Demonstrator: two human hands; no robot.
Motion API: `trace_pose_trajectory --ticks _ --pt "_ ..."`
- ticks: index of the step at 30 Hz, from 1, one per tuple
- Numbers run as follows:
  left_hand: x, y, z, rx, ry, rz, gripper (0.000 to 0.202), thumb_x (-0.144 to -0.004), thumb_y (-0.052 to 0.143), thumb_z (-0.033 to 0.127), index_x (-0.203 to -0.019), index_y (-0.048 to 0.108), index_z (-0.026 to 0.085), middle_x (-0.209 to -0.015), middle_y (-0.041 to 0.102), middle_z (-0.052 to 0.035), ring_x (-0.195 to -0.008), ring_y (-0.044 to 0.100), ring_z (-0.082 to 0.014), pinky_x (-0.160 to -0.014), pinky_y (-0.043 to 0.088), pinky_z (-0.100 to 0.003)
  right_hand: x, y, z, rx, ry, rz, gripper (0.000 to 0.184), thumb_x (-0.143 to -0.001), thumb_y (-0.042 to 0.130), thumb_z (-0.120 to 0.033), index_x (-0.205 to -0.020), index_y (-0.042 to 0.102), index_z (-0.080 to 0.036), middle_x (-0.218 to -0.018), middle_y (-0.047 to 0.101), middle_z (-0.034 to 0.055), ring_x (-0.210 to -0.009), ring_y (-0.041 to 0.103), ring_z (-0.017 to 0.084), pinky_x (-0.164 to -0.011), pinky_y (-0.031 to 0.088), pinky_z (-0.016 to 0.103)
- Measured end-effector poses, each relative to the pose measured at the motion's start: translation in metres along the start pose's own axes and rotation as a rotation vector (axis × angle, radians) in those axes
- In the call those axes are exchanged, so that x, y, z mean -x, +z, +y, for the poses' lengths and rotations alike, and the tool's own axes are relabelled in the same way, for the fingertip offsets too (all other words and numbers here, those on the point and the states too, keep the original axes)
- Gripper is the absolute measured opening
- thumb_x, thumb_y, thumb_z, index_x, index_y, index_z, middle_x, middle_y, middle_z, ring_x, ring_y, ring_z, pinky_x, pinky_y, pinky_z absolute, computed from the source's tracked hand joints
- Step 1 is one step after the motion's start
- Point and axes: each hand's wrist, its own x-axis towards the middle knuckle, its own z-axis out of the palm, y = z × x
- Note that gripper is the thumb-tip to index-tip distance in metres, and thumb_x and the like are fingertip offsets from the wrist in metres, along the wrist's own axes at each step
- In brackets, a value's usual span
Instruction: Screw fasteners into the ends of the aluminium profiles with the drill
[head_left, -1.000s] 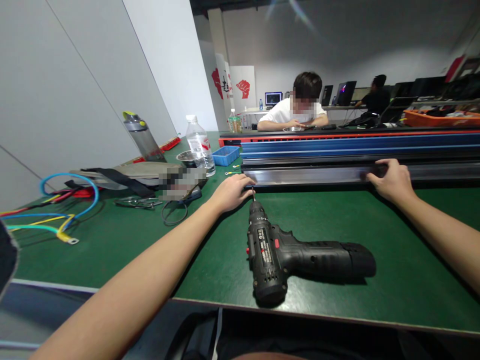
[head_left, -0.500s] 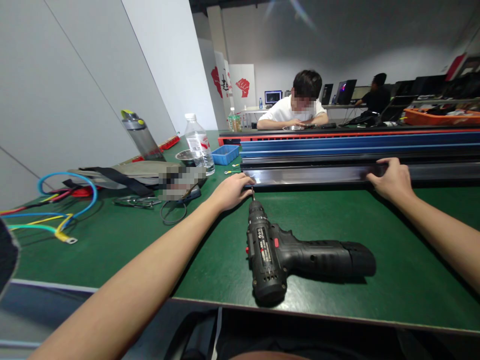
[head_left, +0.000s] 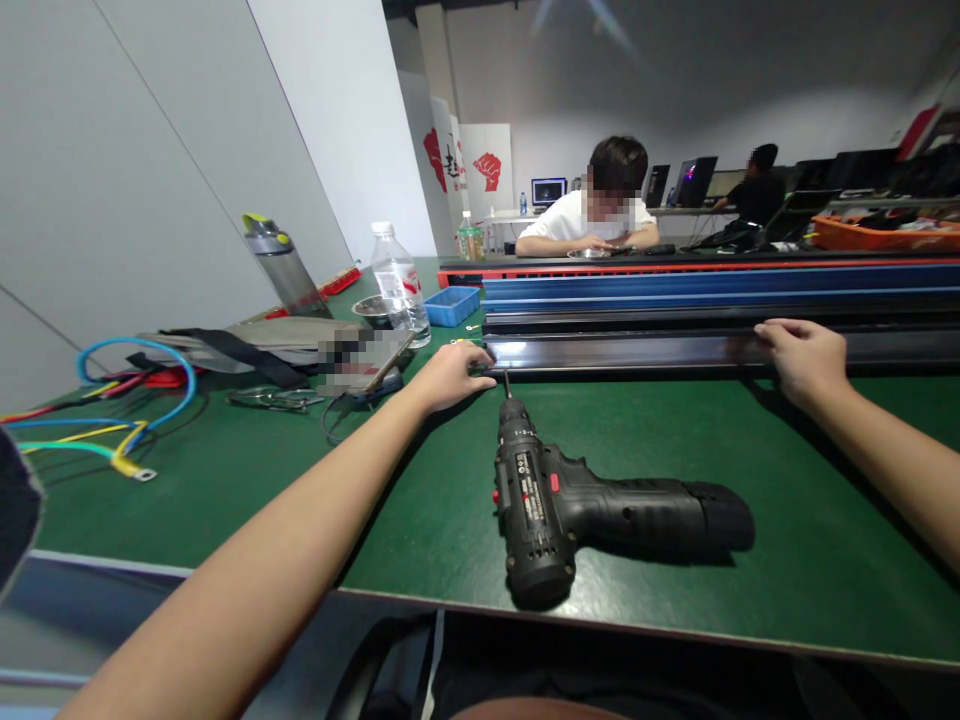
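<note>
Beyond the hands (head_left: 454,376) (head_left: 811,362), an orange crate (head_left: 862,237) holds (mostly dark) items (head_left: 896,217)

A long, straight, dark-grey metallic profile (head_left: 622,352) (its front face glossy, with a bright reflection near the left end) lies crosswise on the green tabletop (head_left: 645,430), its right end running out of view.

Pale flare streaks mark the top, against an unevenly lit grey back wall (head_left: 690,75). White glare sits on the left end of the metal profile (head_left: 645,352); shadows darken the green table (head_left: 645,605) beside the right forearm (head_left: 892,455). Wide-angle distortion stretches the left forearm (head_left: 300,510).
</note>
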Motion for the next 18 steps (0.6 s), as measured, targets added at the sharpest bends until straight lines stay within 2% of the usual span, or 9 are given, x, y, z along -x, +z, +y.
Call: trace_pose_trajectory --ticks 3,6,10,14,18 --pt "0.002 -0.004 -0.009 0.014 -0.072 -0.007 0.037 -0.072 0.075 0.043 -0.099 0.069 0.019 -0.1 0.071 -0.0077 -0.092 0.065 -0.0221 -0.084 0.05 -0.034 0.001 0.0 -0.003 -0.068 0.085 0.014 0.017 -0.091 0.063 -0.028 -0.099 0.063 -0.012 -0.092 0.064 0.0024 -0.077 0.062 0.012 -0.068 0.054 0.028" --pt "0.004 -0.004 -0.018 0.003 -0.124 0.02 0.045 -0.07 0.075 0.045 -0.105 0.068 0.019 -0.103 0.071 -0.0086 -0.093 0.065 -0.0227 -0.083 0.051 -0.034 0.003 0.0 -0.006 -0.16 0.155 0.024 0.016 -0.092 0.063 -0.027 -0.099 0.063 -0.012 -0.091 0.063 0.0021 -0.074 0.061 0.011 -0.065 0.054 0.026" --pt "0.005 0.0 -0.025 0.01 -0.13 0.012 0.033 -0.075 0.07 0.035 -0.105 0.069 0.02 -0.1 0.072 -0.007 -0.089 0.066 -0.0202 -0.081 0.052 -0.033 0.005 0.003 -0.007 -0.26 0.224 0.017 0.02 -0.093 0.061 -0.029 -0.105 0.062 -0.013 -0.097 0.063 0.0038 -0.078 0.062 0.012 -0.066 0.054 0.027" --pt "0.005 0.0 -0.027 0.058 -0.161 -0.03 0.022 -0.079 0.06 0.02 -0.097 0.073 0.019 -0.09 0.074 -0.006 -0.077 0.066 -0.0169 -0.076 0.052 -0.03 0.003 0.004 -0.008 -0.292 0.238 0.01 0.023 -0.093 0.06 -0.03 -0.109 0.061 -0.013 -0.101 0.063 0.005 -0.082 0.062 0.013 -0.069 0.055 0.029" --pt "0.005 0.0 -0.028 0.067 -0.188 0.003 0.021 -0.077 0.062 0.019 -0.094 0.073 0.018 -0.085 0.075 -0.0064 -0.075 0.066 -0.0177 -0.074 0.053 -0.03 0.003 0.003 -0.008 -0.289 0.188 -0.03 0.024 -0.094 0.06 -0.031 -0.111 0.06 -0.013 -0.101 0.063 0.0049 -0.08 0.062 0.013 -0.068 0.055 0.029"
